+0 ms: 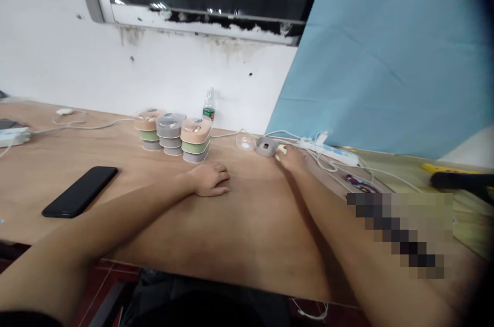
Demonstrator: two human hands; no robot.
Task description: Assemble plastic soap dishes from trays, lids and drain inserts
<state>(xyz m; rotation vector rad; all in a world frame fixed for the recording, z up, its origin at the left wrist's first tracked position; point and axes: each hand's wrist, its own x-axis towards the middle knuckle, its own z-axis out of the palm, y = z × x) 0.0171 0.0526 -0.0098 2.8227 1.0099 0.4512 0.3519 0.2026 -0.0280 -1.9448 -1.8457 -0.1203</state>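
Observation:
My left hand [210, 179] lies on the wooden table [239, 224], fingers loosely curled, palm down, holding nothing, just in front of three stacks of small round cases [173, 135] in peach, grey and green. My right hand [293, 157] reaches far forward, its fingers closed around a small pale object [283, 149] beside a grey round case [266, 146]. A clear lid [245, 143] rests left of that grey case.
A black phone [80, 191] lies at the left. A white power strip [328, 152] with white cables sits at the back right below a blue sheet [386, 59]. A small bottle [209, 105] stands by the wall. A yellow-black tool [459, 178] lies far right.

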